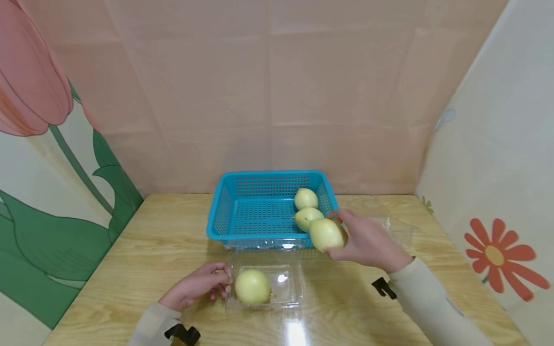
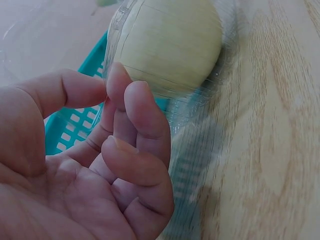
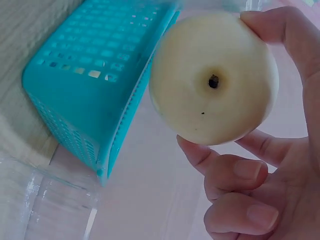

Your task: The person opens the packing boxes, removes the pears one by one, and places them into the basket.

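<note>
My right hand (image 1: pixel 368 240) grips a round, pale yellow-green pear (image 1: pixel 327 235) between thumb and fingers, held up at the basket's front right corner. The dark pit in its end faces the right wrist camera. On the table, a clear plastic clamshell box (image 1: pixel 285 287) lies open with one pear (image 1: pixel 253 287) in its left side. My left hand (image 1: pixel 201 284) is at that box's left edge; in the left wrist view its thumb and index fingertip pinch the rim (image 2: pixel 111 47). Two more pears (image 1: pixel 306 199) sit along the right side of the blue basket (image 1: pixel 215 211).
Behind the right hand stands another clear plastic container (image 1: pixel 400 228), partly hidden. The basket stands at the back of the wooden table (image 1: pixel 169 230), near a pinkish backdrop (image 1: pixel 195 96). Printed flower panels rise at both sides.
</note>
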{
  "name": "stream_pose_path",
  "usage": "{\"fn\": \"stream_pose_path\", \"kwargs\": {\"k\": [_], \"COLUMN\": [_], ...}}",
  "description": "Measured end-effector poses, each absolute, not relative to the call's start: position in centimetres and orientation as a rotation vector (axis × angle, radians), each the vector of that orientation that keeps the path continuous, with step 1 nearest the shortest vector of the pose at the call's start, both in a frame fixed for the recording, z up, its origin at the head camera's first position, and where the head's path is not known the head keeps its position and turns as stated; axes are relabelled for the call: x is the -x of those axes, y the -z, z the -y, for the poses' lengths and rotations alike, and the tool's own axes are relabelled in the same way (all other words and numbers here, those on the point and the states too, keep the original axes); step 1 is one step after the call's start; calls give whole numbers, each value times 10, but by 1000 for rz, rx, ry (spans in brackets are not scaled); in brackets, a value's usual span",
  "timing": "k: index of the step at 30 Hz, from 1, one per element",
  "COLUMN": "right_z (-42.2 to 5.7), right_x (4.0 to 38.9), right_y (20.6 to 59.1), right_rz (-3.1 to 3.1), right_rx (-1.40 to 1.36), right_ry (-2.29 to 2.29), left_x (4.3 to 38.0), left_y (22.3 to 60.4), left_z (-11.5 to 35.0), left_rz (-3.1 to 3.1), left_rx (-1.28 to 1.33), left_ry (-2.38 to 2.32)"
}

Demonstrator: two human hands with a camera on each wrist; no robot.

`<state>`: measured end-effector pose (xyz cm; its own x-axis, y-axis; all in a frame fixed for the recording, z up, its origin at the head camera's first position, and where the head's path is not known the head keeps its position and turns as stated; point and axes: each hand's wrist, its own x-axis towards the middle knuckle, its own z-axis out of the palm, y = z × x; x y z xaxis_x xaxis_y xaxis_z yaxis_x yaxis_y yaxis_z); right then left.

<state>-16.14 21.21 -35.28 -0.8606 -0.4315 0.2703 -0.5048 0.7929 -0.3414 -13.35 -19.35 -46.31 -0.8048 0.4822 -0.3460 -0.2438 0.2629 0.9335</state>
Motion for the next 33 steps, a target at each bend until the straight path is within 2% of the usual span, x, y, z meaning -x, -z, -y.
{"fn": "stream_pose_path", "kwargs": {"k": [16,33], "right_z": [-199,-163], "right_x": [210,255], "right_y": [337,323], "right_rz": [2847,2941], "right_rx": [-666,-622], "right_ry": [-716,-657], "left_x": [135,136], "left_y": [462,461], "left_z": [193,194], "left_rz": [-1957,-1946], "left_rx": [-226,-251], "left_ry": [-1574,-1577]}}
